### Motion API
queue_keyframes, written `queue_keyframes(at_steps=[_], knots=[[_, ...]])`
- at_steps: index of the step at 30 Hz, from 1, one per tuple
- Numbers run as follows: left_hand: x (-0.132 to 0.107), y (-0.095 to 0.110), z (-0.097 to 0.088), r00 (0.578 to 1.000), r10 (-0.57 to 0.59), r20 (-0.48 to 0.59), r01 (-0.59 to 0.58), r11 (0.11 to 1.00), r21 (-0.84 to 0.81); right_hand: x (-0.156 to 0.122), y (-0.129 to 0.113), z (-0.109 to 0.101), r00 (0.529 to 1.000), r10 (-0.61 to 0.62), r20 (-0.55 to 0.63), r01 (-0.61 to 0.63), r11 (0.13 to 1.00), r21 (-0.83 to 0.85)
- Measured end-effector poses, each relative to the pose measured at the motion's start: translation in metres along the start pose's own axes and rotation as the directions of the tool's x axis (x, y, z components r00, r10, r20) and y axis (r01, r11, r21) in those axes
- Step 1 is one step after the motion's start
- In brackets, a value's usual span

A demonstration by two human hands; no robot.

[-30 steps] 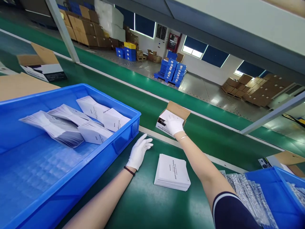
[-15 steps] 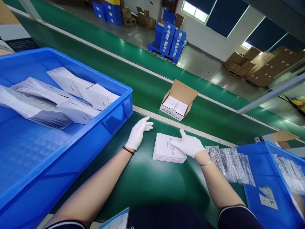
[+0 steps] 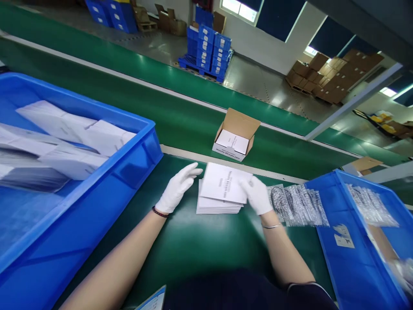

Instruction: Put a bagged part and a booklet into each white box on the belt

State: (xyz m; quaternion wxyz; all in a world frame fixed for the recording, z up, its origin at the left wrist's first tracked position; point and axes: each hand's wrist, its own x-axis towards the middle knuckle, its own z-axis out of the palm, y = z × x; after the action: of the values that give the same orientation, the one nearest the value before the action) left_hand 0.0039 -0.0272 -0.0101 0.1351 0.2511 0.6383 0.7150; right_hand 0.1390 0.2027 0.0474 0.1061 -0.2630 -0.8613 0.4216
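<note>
White gloves on both hands. Pinched by the right hand (image 3: 258, 196) at its near right edge: the top booklet (image 3: 226, 183), tilted up off the stack of booklets (image 3: 216, 207). Gripped at the edge, probably to peel one copy free without dragging the rest. Flat and empty just left of the stack, the left hand (image 3: 177, 189), fingers straight and close together, tips at or touching the raised cover's left corner, seemingly to steady the pile on the green belt (image 3: 193, 249).

Dark print across the raised cover, sideways to the view and too blurred to read.

Just right of the stack, behind the right hand: a row of silvery sachets (image 3: 297, 204), fanned and overlapping, likely for easy one-by-one picking. Further right of the stack, a blue crate (image 3: 325, 241) with more sachets and a small white label (image 3: 342, 237), text too small to make out.

Beyond the stack, across a pale strip: a small open carton (image 3: 237, 133), brown flap raised, a booklet lying flat inside. Dark letters on its front wall, apparently "Minute Stream", remainder unclear.

Left of the stack, a large blue bin (image 3: 142, 146) holding loose white packs (image 3: 80, 133), tumbled against one another, print unreadable.
</note>
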Motion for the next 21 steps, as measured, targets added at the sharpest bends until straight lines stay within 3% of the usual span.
queue_keyframes(at_steps=[2, 4, 7, 9, 12, 14, 16, 19, 21], knots=[[-0.003, 0.002, 0.000, 0.998, -0.050, 0.032, 0.048, 0.997, 0.058, -0.009, -0.015, 0.014, 1.000, -0.009, 0.022, 0.013, 0.984, -0.179], [-0.002, 0.002, -0.003, 0.989, -0.149, -0.026, 0.151, 0.982, 0.111, -0.014, -0.023, 0.018, 0.992, -0.048, 0.115, 0.074, 0.970, -0.232], [0.003, 0.001, -0.007, 0.951, -0.242, -0.191, 0.225, 0.968, -0.108, -0.015, -0.013, -0.008, 0.987, -0.109, 0.116, 0.133, 0.965, -0.228], [0.008, 0.004, -0.009, 0.923, -0.269, -0.275, 0.185, 0.938, -0.294, -0.014, 0.006, -0.039, 0.999, -0.024, -0.023, 0.014, 0.932, -0.363], [0.013, 0.011, -0.008, 0.884, -0.325, -0.335, 0.161, 0.886, -0.435, -0.017, 0.043, -0.082, 0.967, 0.097, -0.236, -0.235, 0.697, -0.677], [0.015, 0.016, -0.004, 0.850, -0.386, -0.359, 0.153, 0.833, -0.532, -0.024, 0.066, -0.096, 0.949, 0.088, -0.304, -0.305, 0.503, -0.808], [0.017, 0.018, 0.001, 0.822, -0.440, -0.362, 0.144, 0.775, -0.615, -0.031, 0.081, -0.097, 0.945, 0.037, -0.326, -0.313, 0.402, -0.860], [0.018, 0.020, 0.005, 0.795, -0.490, -0.357, 0.151, 0.730, -0.667, -0.036, 0.088, -0.088, 0.949, -0.049, -0.311, -0.260, 0.434, -0.863], [0.018, 0.018, 0.005, 0.784, -0.505, -0.362, 0.157, 0.725, -0.671, -0.034, 0.087, -0.081, 0.961, -0.066, -0.268, -0.183, 0.574, -0.798]])
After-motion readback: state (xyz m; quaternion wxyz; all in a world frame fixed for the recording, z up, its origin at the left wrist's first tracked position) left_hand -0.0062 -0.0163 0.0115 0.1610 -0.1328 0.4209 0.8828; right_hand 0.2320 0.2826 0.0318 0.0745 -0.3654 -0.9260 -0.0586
